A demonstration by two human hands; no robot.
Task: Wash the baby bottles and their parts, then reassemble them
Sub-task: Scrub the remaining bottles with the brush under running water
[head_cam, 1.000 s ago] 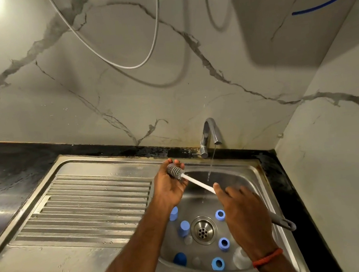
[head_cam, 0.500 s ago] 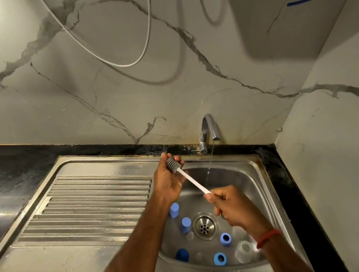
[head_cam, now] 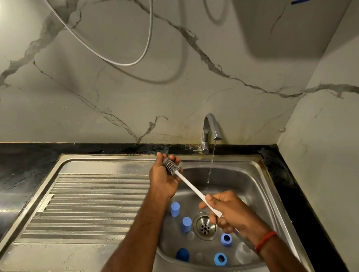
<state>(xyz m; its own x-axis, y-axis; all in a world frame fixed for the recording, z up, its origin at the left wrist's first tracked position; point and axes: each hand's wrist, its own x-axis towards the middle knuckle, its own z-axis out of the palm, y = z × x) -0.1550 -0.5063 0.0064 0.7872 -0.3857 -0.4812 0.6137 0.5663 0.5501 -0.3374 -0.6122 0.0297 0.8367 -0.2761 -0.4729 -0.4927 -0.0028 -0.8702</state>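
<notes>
My left hand (head_cam: 164, 177) grips the grey ribbed head of a bottle brush (head_cam: 191, 185) over the left rim of the basin. My right hand (head_cam: 230, 213) holds the brush's white handle lower down, above the drain. On the basin floor lie several blue bottle parts: two caps (head_cam: 175, 209) (head_cam: 186, 224) left of the drain, a dark blue one (head_cam: 182, 254) at the front, two rings (head_cam: 226, 239) (head_cam: 220, 258) at the front right. A clear bottle (head_cam: 242, 254) lies beside my right wrist, partly hidden.
The steel sink (head_cam: 255, 185) has a ribbed drainboard (head_cam: 88, 204) on its left. A thin stream of water runs from the tap (head_cam: 210, 130) into the basin behind the brush. Black countertop (head_cam: 10, 168) surrounds the sink; marble walls stand behind and to the right.
My right hand slid up the brush handle and now grips the white part. The brush head stays in my left hand. The view shifted slightly.
</notes>
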